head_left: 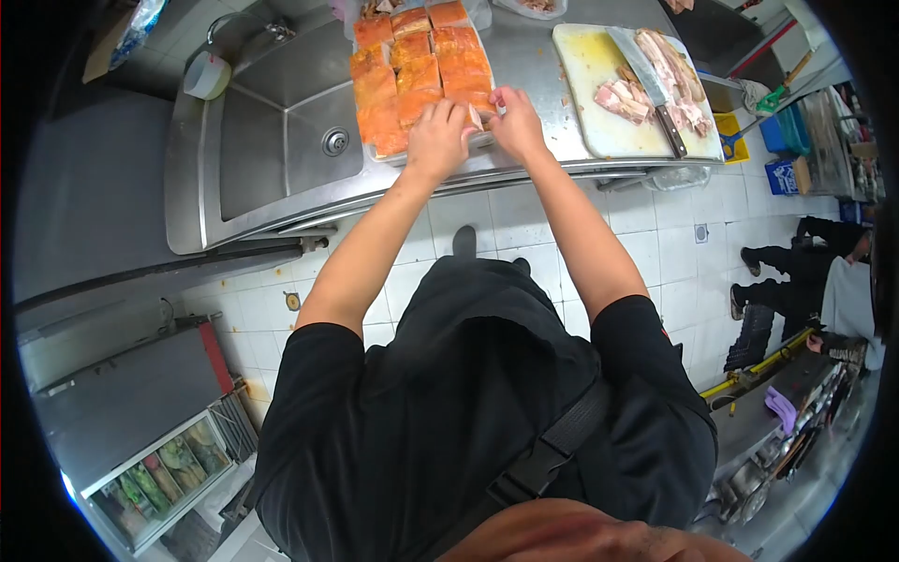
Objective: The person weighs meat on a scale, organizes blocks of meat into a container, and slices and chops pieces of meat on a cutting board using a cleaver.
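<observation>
Rows of orange-skinned pork belly pieces (pixel 418 77) lie close together in a tray at the counter's edge. My left hand (pixel 438 142) rests over the near right end of these rows, fingers curled and thumb against a small pale-sided piece of pork (pixel 476 118). Right beside it, my right hand (pixel 516 120) is closed in a pinch at the tray's edge; a bit of something white shows at its fingertips, too small to name. To the right, a knife (pixel 663 110) with a dark handle lies on a white cutting board (pixel 599 56), among cut raw pork (pixel 626 100).
A steel sink (pixel 257 155) is left of the tray, with a white container (pixel 207 76) by its faucet. The steel counter (pixel 524 56) runs between tray and board. Another person's legs (pixel 787 292) show at far right. An open-topped cold case (pixel 150 478) stands lower left.
</observation>
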A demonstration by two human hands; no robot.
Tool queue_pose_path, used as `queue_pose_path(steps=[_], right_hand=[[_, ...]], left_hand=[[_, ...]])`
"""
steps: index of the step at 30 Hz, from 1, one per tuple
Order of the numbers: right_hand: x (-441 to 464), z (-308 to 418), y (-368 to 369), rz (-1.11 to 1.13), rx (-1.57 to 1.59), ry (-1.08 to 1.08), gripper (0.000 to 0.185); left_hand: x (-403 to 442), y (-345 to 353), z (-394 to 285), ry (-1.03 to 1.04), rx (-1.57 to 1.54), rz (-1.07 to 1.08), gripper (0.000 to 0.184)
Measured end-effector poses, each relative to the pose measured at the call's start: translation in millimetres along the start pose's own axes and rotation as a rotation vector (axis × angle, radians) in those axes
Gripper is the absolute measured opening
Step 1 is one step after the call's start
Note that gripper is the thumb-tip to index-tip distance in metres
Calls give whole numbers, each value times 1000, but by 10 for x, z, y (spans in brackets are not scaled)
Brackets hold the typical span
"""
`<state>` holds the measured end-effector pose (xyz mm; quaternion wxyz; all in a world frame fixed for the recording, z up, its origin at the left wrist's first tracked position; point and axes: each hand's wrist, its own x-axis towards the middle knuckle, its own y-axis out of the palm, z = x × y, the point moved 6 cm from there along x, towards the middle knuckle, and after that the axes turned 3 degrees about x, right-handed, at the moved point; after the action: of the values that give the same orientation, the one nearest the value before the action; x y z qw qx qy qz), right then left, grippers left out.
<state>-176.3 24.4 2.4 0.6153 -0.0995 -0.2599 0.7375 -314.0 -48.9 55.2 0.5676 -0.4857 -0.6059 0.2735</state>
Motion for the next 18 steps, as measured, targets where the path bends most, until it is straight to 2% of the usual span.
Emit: queue_pose_path(steps=[3,8,10,12,14,18], right_hand=[[-24,-17,42,-2,17,34,27],[-109,-1,4,-50,-48,2,22],[-119,8,-23,-43,84,6,17],[-133,35,-28,-51,52,3,17],[-115,59,-30,-58,21,7,17],[60,171,-65,-26,-98,-63,16]], left_hand=[[-44,73,-1,43,40,55,44],[-51,-42,-57,48,26,-74,43],[-126,-166,-121,49,48,-83,43],[-163,-192,-142,54,69,-87,43],[-211,-96,-64,-1,-94,-54,39],[-227,-28,-34,13,-108,-86,36]])
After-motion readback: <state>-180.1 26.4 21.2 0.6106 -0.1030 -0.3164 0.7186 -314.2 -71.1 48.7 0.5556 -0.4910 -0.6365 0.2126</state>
